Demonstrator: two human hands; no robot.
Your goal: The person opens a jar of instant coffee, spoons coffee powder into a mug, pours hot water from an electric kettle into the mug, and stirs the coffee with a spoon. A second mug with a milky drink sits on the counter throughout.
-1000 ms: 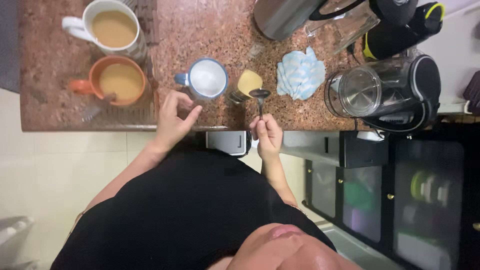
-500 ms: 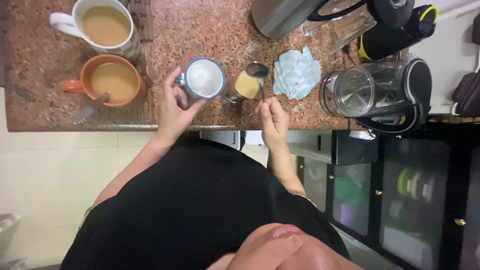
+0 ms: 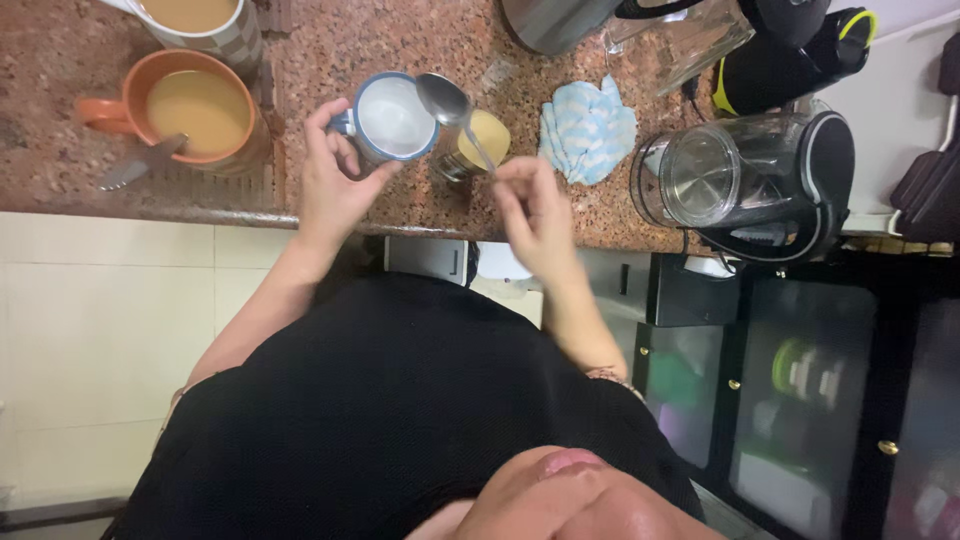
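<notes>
So the surface here is a speckled reddish-brown granite counter (image 3: 420, 200), polished stone look, with pale tiles running down below its near edge and dark glass-front cabinets under it off to the right side.

Right at the near edge, the left hand (image 3: 325, 185) is curled round the side of a blue-rimmed mug (image 3: 388, 118), fingers wrapped at the handle, gripping it. The mug looks enamel-ish with a white inside. The right hand (image 3: 530, 210) is just beside it, pinched shut on the handle of a metal spoon (image 3: 452, 108). The spoon's shiny round bowl hangs over the gap between the mug's rim and a small open jar (image 3: 472, 148) with something yellowish inside. The jar sits touching or nearly touching the mug's right side, can't tell which.

Further along the right there's a crumpled blue-and-white cloth (image 3: 588, 128), then a clear glass electric kettle (image 3: 740, 180) with a black handle near the right end.

Over on the left, an orange mug (image 3: 185, 108) full of milky tan drink with a utensil leaning in it, and behind it at the far edge a checked mug (image 3: 200, 25) with the same drink. A steel pot (image 3: 555, 25) sits at the far edge.
</notes>
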